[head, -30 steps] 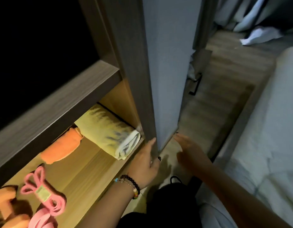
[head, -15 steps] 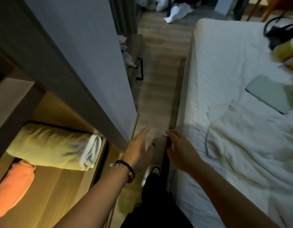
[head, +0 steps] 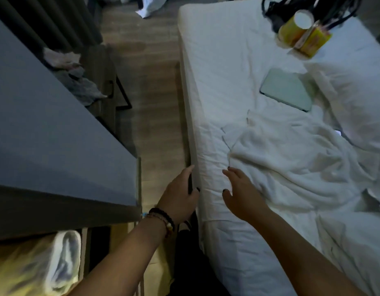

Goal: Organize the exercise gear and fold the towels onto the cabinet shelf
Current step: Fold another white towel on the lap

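Beside the bed, both hands reached out low over its near edge. Left hand (head: 180, 195), wrist ringed with dark beaded bracelets (head: 162, 217), was spread open and empty, fingers extended along the side of the white-sheeted mattress (head: 216, 82); whether they touched it could not be told. Right hand (head: 241, 194) was likewise open, fingers splayed, palm down on or just over the sheet, gripping nothing. Just beyond the right fingertips lay a rumpled cream-white fluffy towel (head: 291, 159), heaped loosely on the bed, not folded.

Lower left corner: a rolled pale-yellow towel with white end (head: 48, 265) lay on the lit wooden cabinet shelf (head: 85, 253), under the grey cabinet panel (head: 46, 135). Roll blurred.

Farther up the bed: a flat pale-green rectangular tablet or case (head: 288, 89) lay on the sheet beyond the cream towel. Near the top, a yellow cylindrical canister with a white lid (head: 294, 27) lay tilted beside a yellow box (head: 312, 40), with a tangle of black straps or cords (head: 291, 5) behind them.

Wood-plank floor (head: 150, 92) ran between cabinet and bed. Crumpled grey and pink cloth (head: 71, 73) sat beyond the cabinet's far side.
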